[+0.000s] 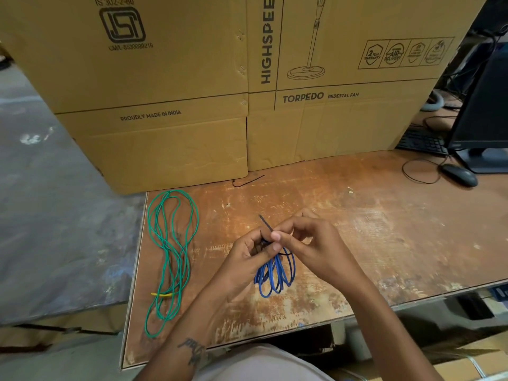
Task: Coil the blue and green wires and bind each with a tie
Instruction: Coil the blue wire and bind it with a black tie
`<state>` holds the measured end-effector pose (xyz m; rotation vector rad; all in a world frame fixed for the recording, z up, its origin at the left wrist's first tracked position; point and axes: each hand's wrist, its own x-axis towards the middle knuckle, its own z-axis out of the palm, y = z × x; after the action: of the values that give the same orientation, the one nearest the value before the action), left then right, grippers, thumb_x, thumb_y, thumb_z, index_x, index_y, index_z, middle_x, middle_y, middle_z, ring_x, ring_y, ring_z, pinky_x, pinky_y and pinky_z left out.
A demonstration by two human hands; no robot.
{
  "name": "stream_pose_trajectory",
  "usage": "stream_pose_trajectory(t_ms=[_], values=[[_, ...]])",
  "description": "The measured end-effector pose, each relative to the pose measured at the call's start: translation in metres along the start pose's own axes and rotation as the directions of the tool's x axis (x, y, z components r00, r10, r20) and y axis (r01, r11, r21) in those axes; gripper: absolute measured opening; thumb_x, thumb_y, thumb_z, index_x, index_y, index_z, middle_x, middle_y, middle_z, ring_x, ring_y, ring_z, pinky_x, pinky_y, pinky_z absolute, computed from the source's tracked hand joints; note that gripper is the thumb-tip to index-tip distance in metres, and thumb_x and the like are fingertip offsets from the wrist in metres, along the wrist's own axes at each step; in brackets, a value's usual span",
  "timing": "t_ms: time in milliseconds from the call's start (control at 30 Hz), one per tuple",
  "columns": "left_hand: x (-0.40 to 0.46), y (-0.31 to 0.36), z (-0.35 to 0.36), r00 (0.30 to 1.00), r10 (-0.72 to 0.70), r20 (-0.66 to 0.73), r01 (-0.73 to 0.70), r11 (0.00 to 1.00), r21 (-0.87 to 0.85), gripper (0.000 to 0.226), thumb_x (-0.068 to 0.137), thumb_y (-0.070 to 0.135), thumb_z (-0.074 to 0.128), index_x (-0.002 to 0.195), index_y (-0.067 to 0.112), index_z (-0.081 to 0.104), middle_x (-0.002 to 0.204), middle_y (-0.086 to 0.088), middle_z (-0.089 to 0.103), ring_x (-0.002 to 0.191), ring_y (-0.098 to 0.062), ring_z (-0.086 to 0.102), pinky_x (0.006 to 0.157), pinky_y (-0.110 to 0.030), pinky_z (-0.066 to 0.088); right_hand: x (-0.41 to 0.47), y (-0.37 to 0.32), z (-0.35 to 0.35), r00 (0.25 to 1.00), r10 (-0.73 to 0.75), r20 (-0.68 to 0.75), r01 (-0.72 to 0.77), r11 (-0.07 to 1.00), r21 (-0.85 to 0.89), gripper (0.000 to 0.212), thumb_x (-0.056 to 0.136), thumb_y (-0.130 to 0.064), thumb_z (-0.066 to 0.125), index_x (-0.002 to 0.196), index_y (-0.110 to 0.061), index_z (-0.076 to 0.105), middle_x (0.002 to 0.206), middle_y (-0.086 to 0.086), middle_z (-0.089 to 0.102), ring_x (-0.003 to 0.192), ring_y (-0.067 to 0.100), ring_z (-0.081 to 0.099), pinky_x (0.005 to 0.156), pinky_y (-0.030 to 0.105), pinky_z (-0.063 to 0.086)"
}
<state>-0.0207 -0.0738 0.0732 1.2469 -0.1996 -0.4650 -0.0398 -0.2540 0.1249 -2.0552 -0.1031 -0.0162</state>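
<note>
The blue wire (275, 276) is gathered into a small coil that hangs from my hands just above the table's middle. My left hand (247, 257) grips the top of the coil. My right hand (310, 243) pinches a thin black tie (265, 222) whose free end sticks up and to the left, with part of it looped around the coil's top. The green wire (170, 259) lies in long loose loops along the table's left edge, with a yellow tie (162, 294) around its lower part.
Large cardboard fan boxes (247, 78) stand along the back of the worn wooden table (371, 243). Another black tie (248, 180) lies at their foot. At the far right are a mouse (459, 175), keyboard (423, 141) and monitor (483, 114).
</note>
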Motion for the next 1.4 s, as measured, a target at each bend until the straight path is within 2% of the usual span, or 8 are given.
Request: stream_pose_trajectory(t_ms=[233,400,500,667,767,867,1133,1400], values=[[-0.007,-0.001,0.016,0.979,-0.073,0.189,0.091,0.992,-0.088,0.006,0.095,0.004,0.066,0.095,0.002,0.059,0.098,-0.005,0.068,0.083,-0.014,0.065,0.079,-0.027,0.054,0.015,-0.022,0.002,0.982,0.101,0.160,-0.165,0.876,0.453,0.013,0.093,-0.033,0.073,0.084,-0.024,0.078,0.087,0.042,0.060,0.073,0.033,0.054,0.059,0.036,0.044],[-0.005,0.003,0.010,0.981,-0.069,0.183,0.090,0.990,-0.110,0.005,0.096,0.003,0.063,0.100,0.001,0.061,0.104,-0.012,0.065,0.083,-0.018,0.066,0.078,-0.030,0.056,0.021,-0.026,0.006,0.983,0.085,0.160,-0.155,0.855,0.495,0.015,0.099,-0.024,0.069,0.086,-0.020,0.077,0.073,0.021,0.064,0.068,0.033,0.053,0.061,0.042,0.042],[-0.004,0.003,0.004,0.987,-0.001,0.160,-0.003,1.000,0.023,0.020,0.096,0.002,0.061,0.088,0.020,0.063,0.103,-0.008,0.068,0.090,-0.023,0.062,0.085,-0.036,0.052,0.020,-0.024,0.004,0.994,0.031,0.106,-0.079,0.874,0.480,0.013,0.101,-0.011,0.067,0.089,-0.011,0.073,0.079,-0.005,0.072,0.074,0.010,0.061,0.070,0.024,0.047],[-0.005,0.001,0.008,0.980,0.006,0.200,-0.055,0.969,0.242,0.013,0.089,-0.002,0.061,0.096,0.009,0.060,0.096,-0.005,0.068,0.085,-0.024,0.063,0.084,-0.042,0.051,0.017,-0.025,0.011,1.000,0.019,0.008,-0.020,0.832,0.555,0.011,0.094,-0.020,0.074,0.083,-0.020,0.076,0.081,0.000,0.072,0.074,0.029,0.056,0.068,0.046,0.044],[-0.002,0.011,0.006,0.984,0.009,0.178,-0.071,0.937,0.343,0.036,0.088,-0.004,0.062,0.094,0.031,0.067,0.088,0.004,0.068,0.085,-0.023,0.060,0.081,-0.043,0.049,0.015,-0.026,0.019,1.000,0.010,-0.027,0.008,0.799,0.601,0.012,0.095,-0.019,0.075,0.083,-0.023,0.077,0.078,-0.001,0.070,0.081,0.035,0.051,0.065,0.037,0.039],[0.001,0.015,-0.007,0.990,0.046,0.133,-0.103,0.885,0.455,0.018,0.090,0.000,0.064,0.093,0.018,0.061,0.092,0.009,0.069,0.080,-0.016,0.056,0.076,-0.037,0.047,0.014,-0.021,0.017,0.997,-0.017,-0.076,0.062,0.759,0.648,0.009,0.097,-0.016,0.070,0.095,-0.011,0.077,0.079,0.010,0.062,0.069,0.034,0.043,0.057,0.034,0.040],[0.001,0.020,-0.007,0.983,0.180,0.025,-0.157,0.776,0.611,0.011,0.094,0.019,0.064,0.095,0.028,0.057,0.077,0.002,0.057,0.071,-0.013,0.051,0.067,-0.045,0.045,0.005,0.003,0.017,1.000,-0.011,0.003,0.010,0.950,0.311,0.024,0.098,-0.028,0.074,0.122,-0.027,0.076,0.115,-0.001,0.075,0.110,0.016,0.073,0.095,0.040,0.060],[-0.001,0.016,-0.006,0.971,0.237,-0.039,-0.145,0.707,0.692,0.014,0.100,0.029,0.061,0.091,0.025,0.050,0.068,0.003,0.051,0.061,-0.010,0.046,0.057,-0.027,0.035,0.000,0.006,0.031,0.989,-0.034,-0.146,0.038,0.999,0.024,0.002,0.101,-0.031,0.072,0.102,-0.029,0.074,0.095,-0.014,0.076,0.094,0.009,0.073,0.082,0.034,0.060]])
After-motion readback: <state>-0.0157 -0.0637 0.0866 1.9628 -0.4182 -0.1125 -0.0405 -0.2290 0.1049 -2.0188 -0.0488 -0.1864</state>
